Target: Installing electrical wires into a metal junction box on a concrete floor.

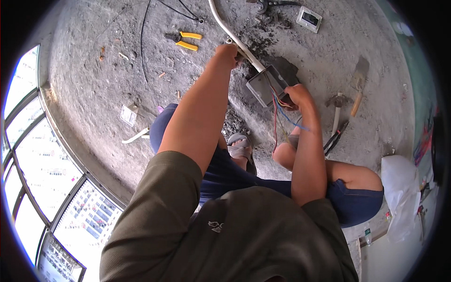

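A grey, open-faced junction box [259, 88] sits on the rough floor in front of me, tilted over a dark patch. Into its far side runs a white conduit [220, 19]. Red, blue and yellow wires [275, 123] trail out of the box toward me. My right hand [297, 96] is closed on the box's right edge, beside the wires; some of its fingers are hidden. To the left of the conduit, close to the floor, my left hand [229, 52] is closed. What it holds, if anything, is hidden by the hand itself.
Yellow-handled pliers [184, 40] lie far left near black cable [142, 44]. A white-framed switch plate [309, 19] is at the far right. Nearer right are a hammer [337, 113], a wooden-handled trowel [358, 94] and dark-handled pliers [336, 139]. White bent pipe [136, 136] lies left.
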The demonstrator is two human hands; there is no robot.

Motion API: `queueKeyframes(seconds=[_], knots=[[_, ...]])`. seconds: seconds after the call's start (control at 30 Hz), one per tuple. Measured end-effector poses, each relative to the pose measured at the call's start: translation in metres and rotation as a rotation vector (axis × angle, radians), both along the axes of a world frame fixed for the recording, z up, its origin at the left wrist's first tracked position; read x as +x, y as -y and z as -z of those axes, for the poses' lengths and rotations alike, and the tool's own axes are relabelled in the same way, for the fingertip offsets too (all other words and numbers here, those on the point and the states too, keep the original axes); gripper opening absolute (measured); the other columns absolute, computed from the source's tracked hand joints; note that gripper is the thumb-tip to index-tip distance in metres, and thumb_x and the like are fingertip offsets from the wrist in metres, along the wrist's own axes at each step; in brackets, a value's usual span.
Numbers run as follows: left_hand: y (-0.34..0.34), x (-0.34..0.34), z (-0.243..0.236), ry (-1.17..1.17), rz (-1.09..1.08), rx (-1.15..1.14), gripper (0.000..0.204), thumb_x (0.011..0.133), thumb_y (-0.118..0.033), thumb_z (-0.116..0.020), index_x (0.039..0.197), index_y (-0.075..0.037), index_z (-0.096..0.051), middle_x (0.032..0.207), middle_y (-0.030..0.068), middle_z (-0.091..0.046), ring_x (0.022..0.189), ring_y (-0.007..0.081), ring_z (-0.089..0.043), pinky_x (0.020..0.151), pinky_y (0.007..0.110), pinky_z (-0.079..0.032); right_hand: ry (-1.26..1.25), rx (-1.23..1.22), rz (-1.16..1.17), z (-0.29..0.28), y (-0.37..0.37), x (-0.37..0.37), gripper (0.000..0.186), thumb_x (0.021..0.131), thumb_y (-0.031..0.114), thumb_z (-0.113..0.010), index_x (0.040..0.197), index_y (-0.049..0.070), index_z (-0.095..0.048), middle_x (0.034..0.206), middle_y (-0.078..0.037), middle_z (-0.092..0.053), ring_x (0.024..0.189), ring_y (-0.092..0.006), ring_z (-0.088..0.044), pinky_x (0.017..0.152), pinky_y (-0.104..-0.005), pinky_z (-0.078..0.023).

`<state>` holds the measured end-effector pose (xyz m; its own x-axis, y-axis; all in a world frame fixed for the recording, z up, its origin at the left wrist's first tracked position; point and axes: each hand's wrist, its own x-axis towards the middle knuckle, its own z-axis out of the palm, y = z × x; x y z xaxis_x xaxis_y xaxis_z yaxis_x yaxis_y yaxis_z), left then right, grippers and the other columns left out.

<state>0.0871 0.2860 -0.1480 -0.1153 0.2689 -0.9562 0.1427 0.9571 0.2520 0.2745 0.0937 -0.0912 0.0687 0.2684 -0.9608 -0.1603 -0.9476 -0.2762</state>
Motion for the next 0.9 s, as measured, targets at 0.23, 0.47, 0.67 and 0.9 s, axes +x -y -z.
queueKeyframes(seconds=[0.23, 0.47, 0.67, 0.9], knots=[[-0.001, 0.015, 0.006, 0.053, 0.032, -0.049, 0.025, 0.097, -0.026, -0.044, 0.092, -0.005, -0.057, 0.076, 0.0086, -0.063, 0.060, 0.0206, -0.061, 0.054, 0.036, -0.050, 0.364, 0.329, -0.352, 0.111, 0.046, 0.007, 0.027, 0.078, 0.015, -0.055, 0.075, -0.011, -0.060, 0.064, -0.018, -0.060, 0.055, -0.0315, -0.063, 0.042, -0.0430, -0.047], [-0.003, 0.012, -0.003, 0.236, 0.037, -0.156, 0.020, 0.097, -0.018, -0.046, 0.102, 0.000, -0.054, 0.091, 0.0124, -0.064, 0.071, 0.0260, -0.064, 0.065, 0.041, -0.057, 0.271, 0.121, -0.101, 0.083, 0.042, 0.012, 0.027, 0.085, 0.021, -0.061, 0.077, -0.004, -0.061, 0.067, -0.012, -0.063, 0.062, -0.0215, -0.064, 0.053, -0.0374, -0.049], [-0.005, 0.006, -0.009, 0.009, 0.217, -0.036, 0.022, 0.096, -0.018, -0.046, 0.101, 0.002, -0.055, 0.089, 0.0170, -0.065, 0.073, 0.0266, -0.067, 0.062, 0.035, -0.060, -0.373, 0.104, 0.413, 0.026, 0.034, 0.004, 0.024, 0.082, 0.023, -0.070, 0.085, 0.000, -0.064, 0.066, -0.005, -0.063, 0.067, -0.0137, -0.063, 0.058, -0.0271, -0.046], [-0.005, 0.023, -0.009, -0.123, 0.296, 0.049, 0.025, 0.092, -0.016, -0.052, 0.081, 0.004, -0.062, 0.070, 0.0143, -0.065, 0.054, 0.0217, -0.065, 0.049, 0.033, -0.058, -0.143, 0.362, 0.135, 0.064, 0.058, 0.004, 0.022, 0.081, 0.015, -0.070, 0.092, -0.002, -0.064, 0.080, -0.005, -0.065, 0.069, -0.0111, -0.061, 0.062, -0.0259, -0.048]])
